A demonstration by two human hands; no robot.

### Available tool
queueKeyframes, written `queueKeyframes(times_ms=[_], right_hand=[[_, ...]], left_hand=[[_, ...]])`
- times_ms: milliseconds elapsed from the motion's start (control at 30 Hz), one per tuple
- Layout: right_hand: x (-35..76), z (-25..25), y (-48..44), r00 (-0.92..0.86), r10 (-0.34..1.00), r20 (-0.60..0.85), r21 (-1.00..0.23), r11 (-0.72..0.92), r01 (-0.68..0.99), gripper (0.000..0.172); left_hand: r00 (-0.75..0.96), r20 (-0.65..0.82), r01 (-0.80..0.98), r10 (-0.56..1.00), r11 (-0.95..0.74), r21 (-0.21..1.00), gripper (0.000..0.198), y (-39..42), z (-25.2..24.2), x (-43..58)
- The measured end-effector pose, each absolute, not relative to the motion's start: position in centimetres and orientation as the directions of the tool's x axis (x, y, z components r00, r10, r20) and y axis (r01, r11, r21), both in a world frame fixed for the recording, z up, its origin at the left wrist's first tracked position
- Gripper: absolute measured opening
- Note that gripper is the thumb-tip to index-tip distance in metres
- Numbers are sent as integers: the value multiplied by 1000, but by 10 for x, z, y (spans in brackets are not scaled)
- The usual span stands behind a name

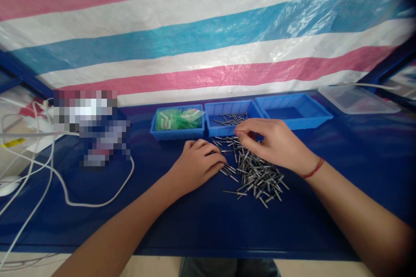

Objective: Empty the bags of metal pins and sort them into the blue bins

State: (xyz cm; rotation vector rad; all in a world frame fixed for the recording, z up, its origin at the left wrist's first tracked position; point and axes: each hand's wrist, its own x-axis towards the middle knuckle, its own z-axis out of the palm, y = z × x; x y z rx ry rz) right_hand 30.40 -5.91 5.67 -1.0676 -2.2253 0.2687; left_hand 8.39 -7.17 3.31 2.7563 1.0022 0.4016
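Note:
A loose pile of small metal rivets (256, 173) lies on the dark blue table (201, 220). My left hand (198, 162) rests at the pile's left edge with its fingers curled, fingertips touching the rivets. My right hand (269, 140) hovers over the pile's far end, fingers pinched together near the front wall of the middle blue tray (227, 127); what it pinches is too small to make out. That tray holds several rivets. A red string circles my right wrist.
A blue tray (177, 133) with green packets stands at the left of the row, another blue tray (294, 114) at the right. A clear plastic lid (357, 99) lies far right. White cables (65, 190) loop across the left. A striped tarp hangs behind.

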Motion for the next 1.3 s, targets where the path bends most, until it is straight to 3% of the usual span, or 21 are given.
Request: queueKeyframes(times_ms=[133, 300, 467, 567, 800, 967, 1133, 1300], right_hand=[[309, 59, -56, -511, 774, 375, -441, 633, 636, 16], [326, 60, -52, -562, 817, 128, -376, 564, 735, 17], [336, 57, -49, -540, 841, -35, -381, 488, 785, 15], [334, 52, -46, -591, 807, 5, -390, 546, 742, 15], [323, 45, -47, -637, 758, 141, -321, 643, 695, 17], [298, 45, -57, -609, 752, 251, -302, 659, 689, 19], [276, 38, -61, -679, 692, 244, -221, 721, 656, 18], [272, 34, -58, -652, 726, 221, -171, 686, 707, 17]], left_hand=[[720, 204, 621, 664, -747, 237, 20, -71, 34, 82], [716, 205, 626, 668, -743, 235, 23, -62, 39, 75], [689, 120, 687, 715, -697, 207, 32, -65, 57, 60], [637, -7, 749, 771, -616, 246, 44, -73, 70, 47], [477, -184, 863, 860, -418, 282, 49, -77, 81, 28], [482, -218, 862, 848, -415, 290, 48, -77, 75, 33], [492, -256, 860, 832, -420, 290, 45, -78, 71, 40], [528, -236, 838, 816, -455, 301, 36, -77, 66, 42]])
